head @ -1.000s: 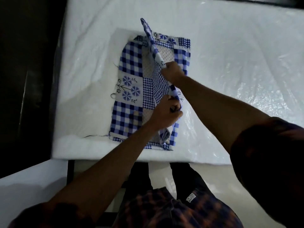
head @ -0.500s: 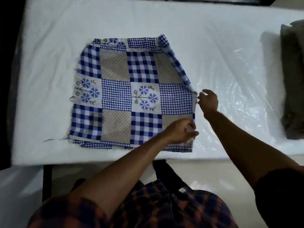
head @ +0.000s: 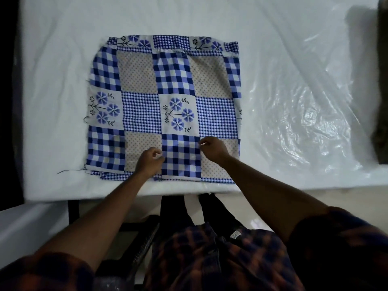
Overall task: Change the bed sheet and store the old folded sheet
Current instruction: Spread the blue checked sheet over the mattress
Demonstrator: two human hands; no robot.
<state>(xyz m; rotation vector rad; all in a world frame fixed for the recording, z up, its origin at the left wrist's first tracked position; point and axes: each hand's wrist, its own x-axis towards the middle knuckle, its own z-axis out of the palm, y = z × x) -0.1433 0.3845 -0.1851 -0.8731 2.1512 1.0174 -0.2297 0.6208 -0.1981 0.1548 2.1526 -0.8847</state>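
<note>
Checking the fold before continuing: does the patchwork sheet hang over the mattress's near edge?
No, the patchwork sheet lies flat, wholly on the white mattress, inside its near edge.

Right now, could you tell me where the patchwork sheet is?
In the head view, the sheet lies on the white mattress, left of the clear plastic, under the left hand and right hand.

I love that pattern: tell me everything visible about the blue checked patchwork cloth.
The blue-and-white, cotton-looking patchwork sheet lies flat, folded square, on the white mattress near its front edge. Patches show gingham, beige dots and blue flowers; loose threads trail at the left. The left hand and right hand touch its near part, fingers curled; whether they pinch is unclear.
</note>
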